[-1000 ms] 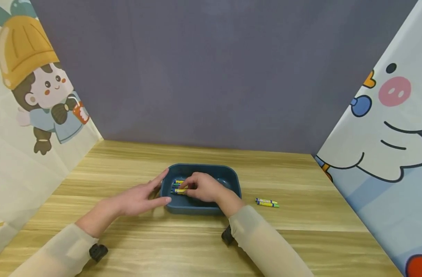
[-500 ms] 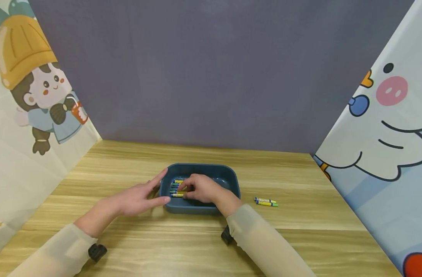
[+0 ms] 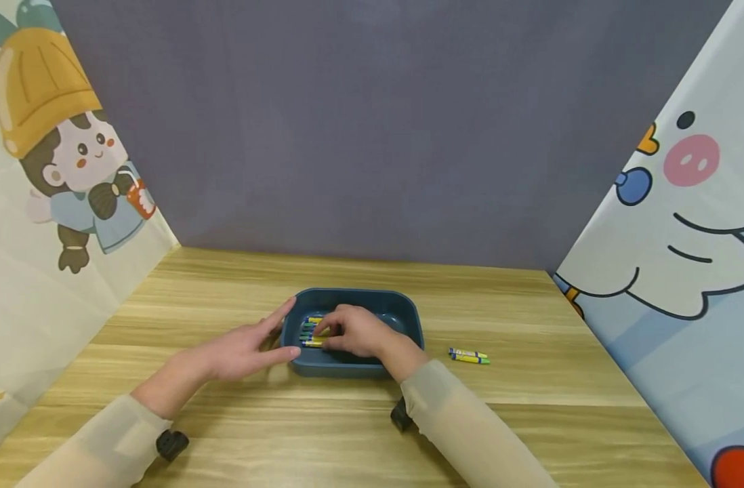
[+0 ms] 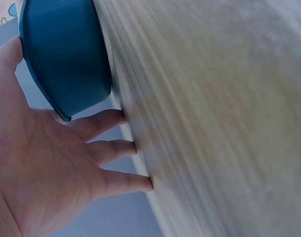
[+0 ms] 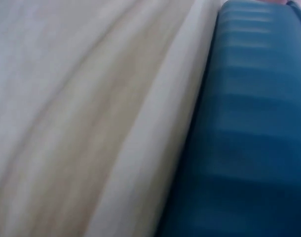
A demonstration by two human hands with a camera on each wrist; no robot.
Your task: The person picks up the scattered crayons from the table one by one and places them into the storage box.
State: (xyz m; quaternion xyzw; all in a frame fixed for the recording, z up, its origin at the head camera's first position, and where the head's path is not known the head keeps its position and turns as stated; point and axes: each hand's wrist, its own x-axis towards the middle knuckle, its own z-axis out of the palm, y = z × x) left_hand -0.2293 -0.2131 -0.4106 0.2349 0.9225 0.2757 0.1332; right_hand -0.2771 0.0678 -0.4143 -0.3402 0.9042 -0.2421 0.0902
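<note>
A dark blue rectangular box [image 3: 347, 371] sits on the wooden table. Inside, at its left end, several yellow-wrapped crayons [image 3: 312, 343] lie side by side, with green and blue ends pointing left. My right hand [image 3: 360, 330] reaches in over the front wall, thumb and fingers bent around the nearest crayon; their right ends are hidden beneath it. My left hand [image 3: 238, 352] spreads around the box's left end, thumb and index finger at the rim. In the left wrist view its other fingertips [image 4: 143, 183] touch the table beside the box wall [image 4: 66, 54].
Two more crayons [image 3: 468, 356], with light green tips, lie together on the table [image 3: 530, 379] right of the box. A grey backdrop [image 3: 372, 135] stands behind the table, with cartoon-printed panels at both sides. Only the box's ribbed side [image 5: 249, 123] and blurred table fill the right wrist view.
Over the past second the crayon at my right fingers has come slightly nearer the box's front wall, and more crayons show behind it. My left hand stays at the box's left end.
</note>
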